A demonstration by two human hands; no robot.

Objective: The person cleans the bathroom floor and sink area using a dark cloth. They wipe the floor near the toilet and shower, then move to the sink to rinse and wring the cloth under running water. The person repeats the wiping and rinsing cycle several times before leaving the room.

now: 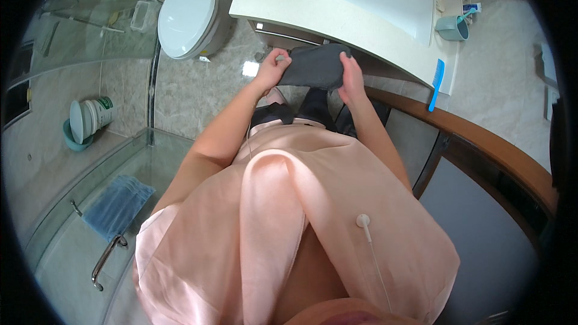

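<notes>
A folded dark grey cloth (312,67) is stretched between my two hands, in front of the washbasin counter's front edge. My left hand (272,70) pinches its left side between thumb and fingers. On the opposite side, my right hand (351,76) grips the edge, with the thumb on top and the fingers partly hidden. The cloth hangs above the floor and hides part of the drawer front behind it.
Ahead is a white washbasin (361,2) set in a pale counter (271,0). A blue comb (436,85) lies at the counter's right end, near a cup (451,28). A toilet (187,16) stands left. A blue towel (118,207) hangs on the glass shower door's rail.
</notes>
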